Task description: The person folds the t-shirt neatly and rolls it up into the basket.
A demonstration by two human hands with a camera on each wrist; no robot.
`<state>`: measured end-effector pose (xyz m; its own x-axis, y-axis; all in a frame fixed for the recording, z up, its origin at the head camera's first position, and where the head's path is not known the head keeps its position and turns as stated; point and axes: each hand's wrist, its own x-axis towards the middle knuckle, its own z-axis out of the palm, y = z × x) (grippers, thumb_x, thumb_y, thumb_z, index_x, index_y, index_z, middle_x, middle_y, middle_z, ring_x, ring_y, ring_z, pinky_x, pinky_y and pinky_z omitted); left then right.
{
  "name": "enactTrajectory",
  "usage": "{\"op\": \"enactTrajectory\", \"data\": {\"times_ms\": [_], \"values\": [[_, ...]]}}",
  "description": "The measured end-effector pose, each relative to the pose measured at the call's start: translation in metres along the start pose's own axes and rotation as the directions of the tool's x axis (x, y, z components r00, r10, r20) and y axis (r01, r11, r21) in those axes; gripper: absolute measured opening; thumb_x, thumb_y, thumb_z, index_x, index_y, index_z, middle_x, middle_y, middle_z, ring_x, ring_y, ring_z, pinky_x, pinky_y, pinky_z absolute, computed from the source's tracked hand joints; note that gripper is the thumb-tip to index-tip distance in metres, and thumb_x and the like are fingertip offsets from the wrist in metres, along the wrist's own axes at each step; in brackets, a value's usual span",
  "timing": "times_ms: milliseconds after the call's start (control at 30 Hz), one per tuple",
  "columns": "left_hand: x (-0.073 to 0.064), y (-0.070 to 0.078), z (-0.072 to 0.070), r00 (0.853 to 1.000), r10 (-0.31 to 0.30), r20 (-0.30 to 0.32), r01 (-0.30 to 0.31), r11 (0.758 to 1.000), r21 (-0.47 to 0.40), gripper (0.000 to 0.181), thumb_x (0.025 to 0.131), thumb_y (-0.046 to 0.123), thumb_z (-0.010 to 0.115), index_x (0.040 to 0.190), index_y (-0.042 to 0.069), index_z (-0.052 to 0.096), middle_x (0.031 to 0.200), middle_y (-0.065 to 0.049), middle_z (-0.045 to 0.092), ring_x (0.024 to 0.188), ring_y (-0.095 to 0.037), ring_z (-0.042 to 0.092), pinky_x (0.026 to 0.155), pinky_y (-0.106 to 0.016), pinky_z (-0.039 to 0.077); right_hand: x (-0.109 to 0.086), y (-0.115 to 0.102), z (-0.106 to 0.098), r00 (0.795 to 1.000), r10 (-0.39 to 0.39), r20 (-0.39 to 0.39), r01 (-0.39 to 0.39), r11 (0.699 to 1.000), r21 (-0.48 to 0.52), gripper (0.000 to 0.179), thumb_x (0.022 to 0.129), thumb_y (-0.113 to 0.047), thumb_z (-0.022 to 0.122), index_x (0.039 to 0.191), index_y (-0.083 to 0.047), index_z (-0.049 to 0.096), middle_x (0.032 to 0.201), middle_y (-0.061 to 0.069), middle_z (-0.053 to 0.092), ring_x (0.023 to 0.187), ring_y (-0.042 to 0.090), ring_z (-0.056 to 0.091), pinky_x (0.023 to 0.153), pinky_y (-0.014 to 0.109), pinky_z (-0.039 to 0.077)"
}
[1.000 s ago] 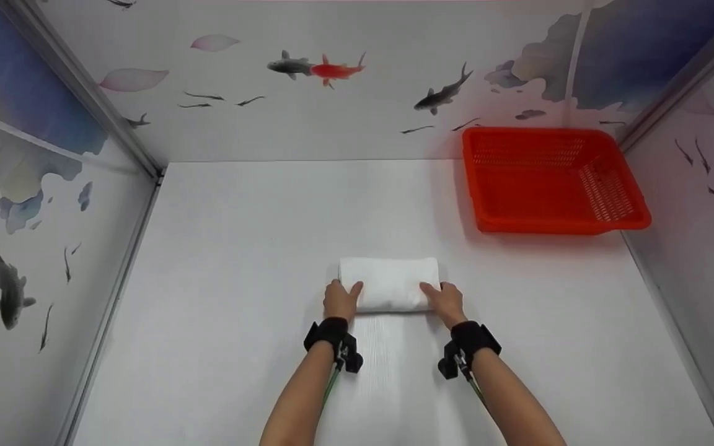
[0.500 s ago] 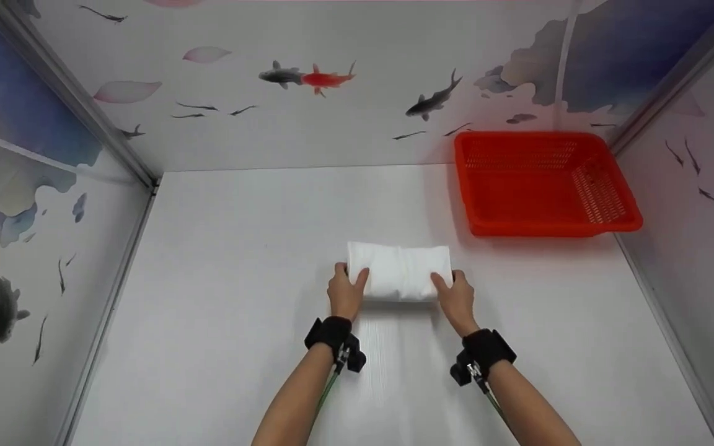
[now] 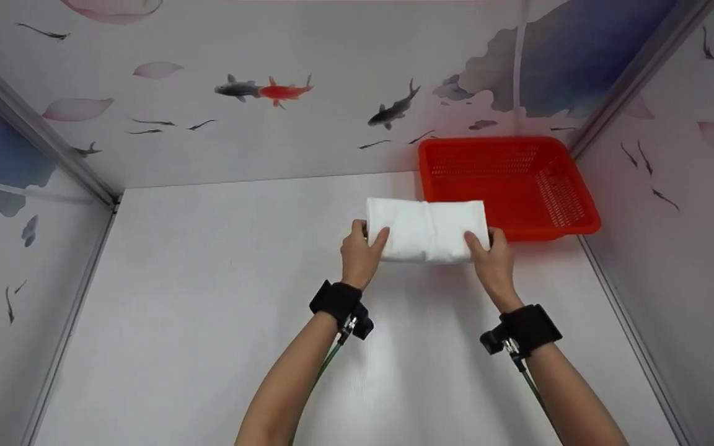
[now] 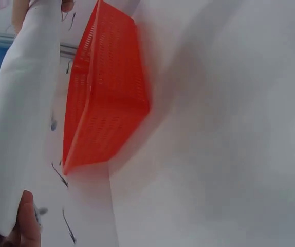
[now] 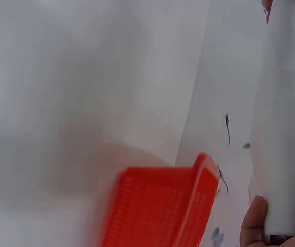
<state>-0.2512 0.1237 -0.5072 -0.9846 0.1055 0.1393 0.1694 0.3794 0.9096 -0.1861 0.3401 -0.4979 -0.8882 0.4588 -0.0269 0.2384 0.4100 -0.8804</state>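
A folded white cloth (image 3: 428, 230) is held up in the air between both hands, its near edge sagging slightly in the middle. My left hand (image 3: 361, 253) grips its left end, thumb on the face toward me and fingers behind. At the right end my right hand (image 3: 494, 265) pinches it the same way. The cloth's upper right part overlaps the front left of a red plastic basket (image 3: 540, 232) in the head view. Both wrist views show the white cloth (image 4: 19, 113) clear of the table, with the red basket (image 5: 155, 206) beyond it.
The basket, with perforated walls, stands at the back right of the white table (image 3: 208, 322), close to the back wall (image 3: 177, 148) and right wall (image 3: 661, 260). Fish and petals are printed on the walls. Each wrist wears a black strap (image 3: 338, 301) with a small camera and green cable.
Both hands have lifted the folded cloth off the table and carried it forward and right, toward the basket. The head view has shifted to the right.
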Motion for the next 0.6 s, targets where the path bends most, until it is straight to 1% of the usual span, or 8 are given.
{"op": "enactTrajectory", "data": {"times_ms": [167, 233, 300, 400, 467, 600], "values": [[0.031, 0.026, 0.039, 0.998, 0.01, 0.064, -0.012, 0.999, 0.036, 0.028, 0.095, 0.017, 0.058, 0.112, -0.006, 0.056, 0.102, -0.02, 0.068, 0.088, -0.027, 0.066, 0.075, -0.033, 0.053, 0.039, 0.0, -0.042, 0.997, 0.075, 0.009, -0.075, 0.996, 0.041, 0.053, 0.099, -0.023, 0.043, 0.14, 0.009, 0.039, 0.135, 0.027, 0.048, 0.116, 0.032, 0.048, 0.097, 0.04, 0.04], [0.043, 0.034, 0.054, 0.995, 0.004, 0.102, -0.009, 0.999, 0.048, 0.026, 0.093, 0.014, 0.056, 0.111, -0.006, 0.056, 0.098, -0.019, 0.067, 0.083, -0.023, 0.062, 0.073, -0.031, 0.051, 0.055, 0.002, -0.056, 0.995, 0.103, 0.014, -0.104, 0.992, 0.067, 0.054, 0.099, -0.023, 0.039, 0.143, 0.007, 0.036, 0.138, 0.024, 0.045, 0.118, 0.03, 0.045, 0.099, 0.039, 0.039], [0.053, 0.041, 0.069, 0.99, 0.005, 0.14, -0.014, 0.998, 0.064, 0.025, 0.091, 0.012, 0.055, 0.11, -0.005, 0.056, 0.092, -0.014, 0.064, 0.078, -0.019, 0.056, 0.07, -0.029, 0.048, 0.07, 0.007, -0.069, 0.992, 0.123, 0.023, -0.125, 0.988, 0.09, 0.055, 0.099, -0.024, 0.036, 0.145, 0.005, 0.034, 0.141, 0.022, 0.043, 0.119, 0.028, 0.043, 0.099, 0.038, 0.038], [0.066, 0.048, 0.09, 0.981, 0.017, 0.193, -0.036, 0.995, 0.094, 0.021, 0.092, 0.011, 0.056, 0.107, -0.004, 0.056, 0.084, -0.008, 0.057, 0.073, -0.016, 0.047, 0.068, -0.027, 0.043, 0.09, 0.019, -0.086, 0.991, 0.13, 0.026, -0.132, 0.986, 0.102, 0.055, 0.1, -0.024, 0.034, 0.147, 0.005, 0.033, 0.142, 0.021, 0.042, 0.121, 0.028, 0.042, 0.101, 0.037, 0.038], [0.074, 0.051, 0.104, 0.976, 0.025, 0.216, -0.053, 0.991, 0.126, 0.019, 0.094, 0.011, 0.058, 0.106, -0.004, 0.057, 0.083, -0.005, 0.055, 0.073, -0.014, 0.045, 0.068, -0.025, 0.042, 0.102, 0.028, -0.095, 0.992, 0.126, 0.028, -0.128, 0.987, 0.098, 0.055, 0.1, -0.023, 0.035, 0.148, 0.005, 0.032, 0.144, 0.021, 0.041, 0.124, 0.029, 0.042, 0.104, 0.038, 0.037], [0.088, 0.056, 0.131, 0.97, 0.02, 0.244, -0.067, 0.98, 0.186, 0.017, 0.095, 0.011, 0.062, 0.102, -0.004, 0.06, 0.084, -0.009, 0.06, 0.073, -0.014, 0.048, 0.068, -0.025, 0.044, 0.124, 0.047, -0.107, 0.993, 0.108, 0.035, -0.111, 0.991, 0.077, 0.054, 0.101, -0.019, 0.036, 0.148, 0.007, 0.031, 0.144, 0.025, 0.041, 0.127, 0.033, 0.041, 0.106, 0.042, 0.036]]}}
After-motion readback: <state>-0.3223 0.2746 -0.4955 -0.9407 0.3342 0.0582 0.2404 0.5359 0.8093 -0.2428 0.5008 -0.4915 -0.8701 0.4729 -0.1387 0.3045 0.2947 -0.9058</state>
